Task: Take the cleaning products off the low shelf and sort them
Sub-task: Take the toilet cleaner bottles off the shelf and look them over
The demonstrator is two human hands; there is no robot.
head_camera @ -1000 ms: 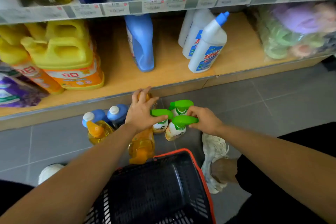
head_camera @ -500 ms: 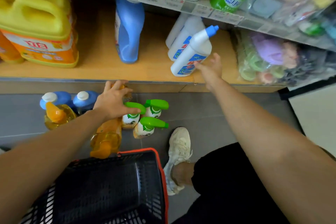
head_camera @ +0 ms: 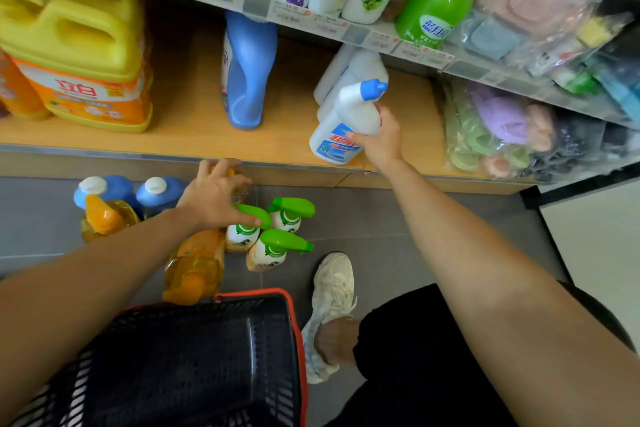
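Observation:
My right hand (head_camera: 377,139) grips a white toilet-cleaner bottle with a blue cap (head_camera: 346,121) at the front of the low wooden shelf (head_camera: 180,135); more white bottles stand behind it. My left hand (head_camera: 214,198) rests over an orange bottle on the floor, its thumb on the green cap of a small spray bottle (head_camera: 242,232). Two more green-capped spray bottles (head_camera: 277,250) stand beside it. Orange detergent bottles (head_camera: 194,263) and blue bottles with white caps (head_camera: 156,191) stand on the grey floor. On the shelf remain a tall blue bottle (head_camera: 247,73) and yellow jugs (head_camera: 79,55).
A black shopping basket with a red rim (head_camera: 194,357) sits in front of me. My white shoe (head_camera: 329,308) is planted to its right. Bagged sponges and cloths (head_camera: 512,128) fill the shelf's right end. The upper shelf (head_camera: 311,21) overhangs with more bottles.
My right hand left the green spray bottles, reached up to the shelf and closed round the white blue-capped bottle. My left hand stayed over the floor bottles.

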